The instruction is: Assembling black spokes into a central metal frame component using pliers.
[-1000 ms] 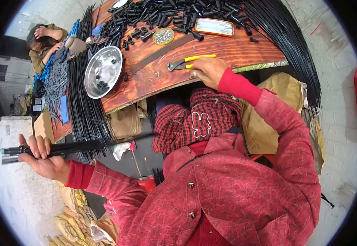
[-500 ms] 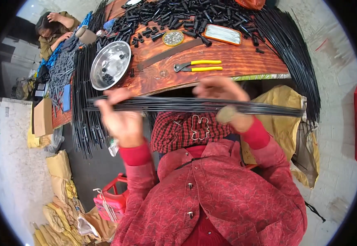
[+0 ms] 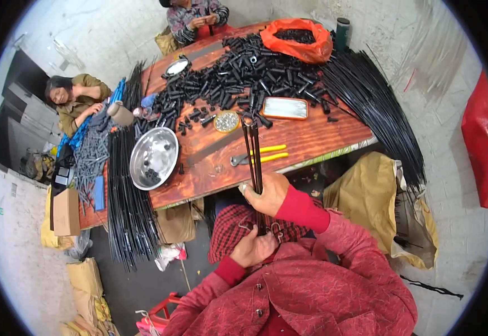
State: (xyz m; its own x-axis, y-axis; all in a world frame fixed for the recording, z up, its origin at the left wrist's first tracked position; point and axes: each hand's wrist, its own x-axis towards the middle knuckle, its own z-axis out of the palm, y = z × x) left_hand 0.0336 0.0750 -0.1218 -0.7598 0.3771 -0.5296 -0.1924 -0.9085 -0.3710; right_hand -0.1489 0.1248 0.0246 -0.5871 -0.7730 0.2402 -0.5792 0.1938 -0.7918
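Note:
My right hand (image 3: 269, 195) is closed round a thin bundle of long black rods (image 3: 253, 148), held nearly upright in front of the table. The rods' upper ends rise over the tabletop and cross in front of the yellow-handled pliers (image 3: 272, 155). Lower down, my left hand (image 3: 253, 248) curls about the bundle's bottom part, close to my lap; its palm hides the lower ends. Beneath the rods lies a red and black checked cloth (image 3: 230, 229) on my lap.
On the wooden table (image 3: 210, 182) are a metal bowl (image 3: 163, 151), a heap of black tubular parts (image 3: 227, 78), a white tray (image 3: 285, 108), and rod bundles at left (image 3: 126, 196) and right (image 3: 373, 112). An orange bag (image 3: 297, 39) sits behind. Two people are across the table.
The rods have swung from level across my lap to nearly upright. My left hand has come in toward my lap, my right hand moved left, and the view has tipped up.

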